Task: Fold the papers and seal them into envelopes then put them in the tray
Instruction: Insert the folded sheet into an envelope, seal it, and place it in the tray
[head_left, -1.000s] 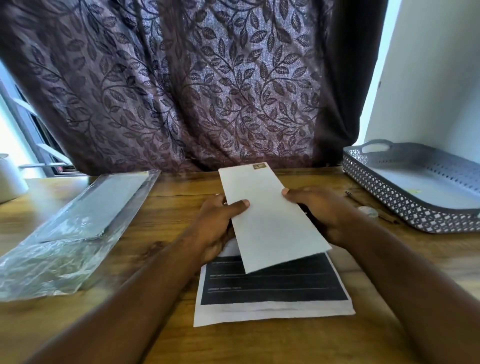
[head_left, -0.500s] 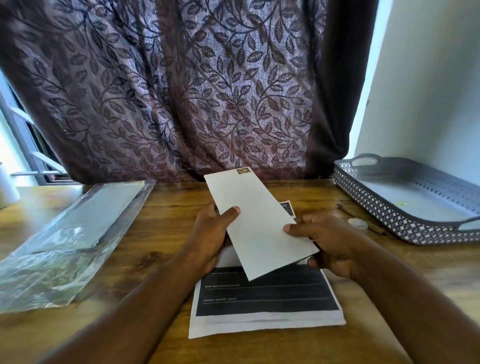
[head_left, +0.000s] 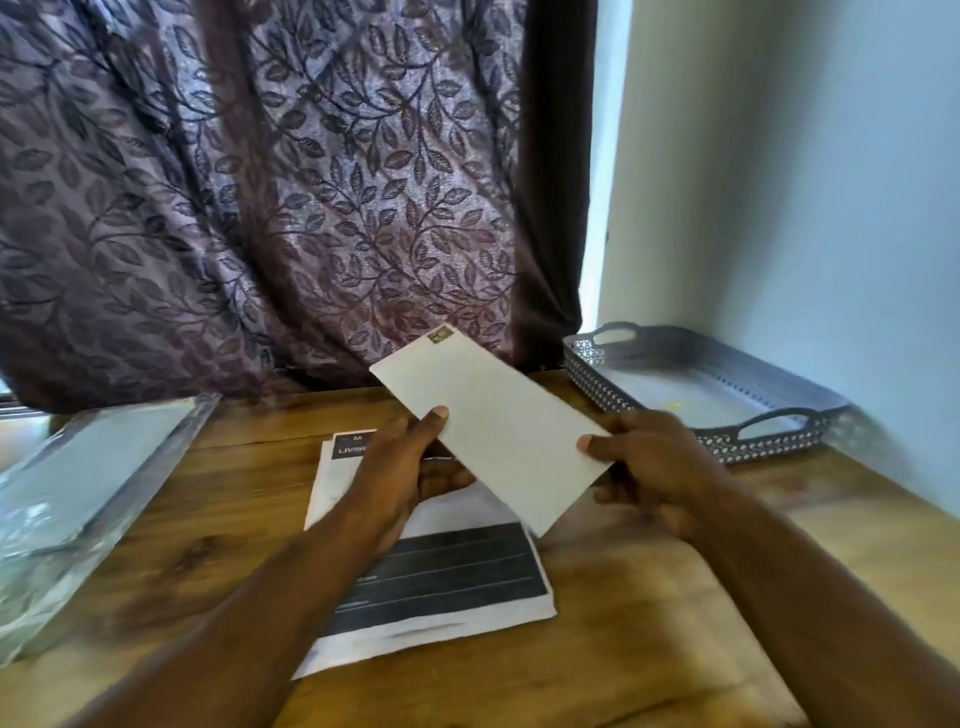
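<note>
**Desk:** What do we have in the middle?

**Photographer:** We see a white envelope (head_left: 493, 426) held in the air above a wooden table (head_left: 649, 623). It is slanted, and its stamped corner points up toward the leaf-patterned curtain (head_left: 260, 182).

**Desk:** How do the hands have it?

**Photographer:** Both grip it. The left hand (head_left: 400, 467) pinches the left long edge, with the thumb on the face and the fingers curled underneath. The right hand (head_left: 654, 457) pinches the lower right edge in the same way, thumb in front and fingers behind. We cannot tell whether the flap is sealed.

**Desk:** And the papers?

**Photographer:** We see a stack of printed papers (head_left: 441, 577) lying flat on the table, under the envelope and the left hand, with dark printed blocks facing up.

**Desk:** Where is the tray?

**Photographer:** The grey perforated tray (head_left: 597, 379), with its two handles, sits at the far right of the table against the pale wall (head_left: 805, 182), just beyond the right hand. The envelope is outside it.

**Desk:** Anything on the left?

**Photographer:** A clear plastic packet (head_left: 78, 483) lies along the table's left side, well apart from the papers.
</note>
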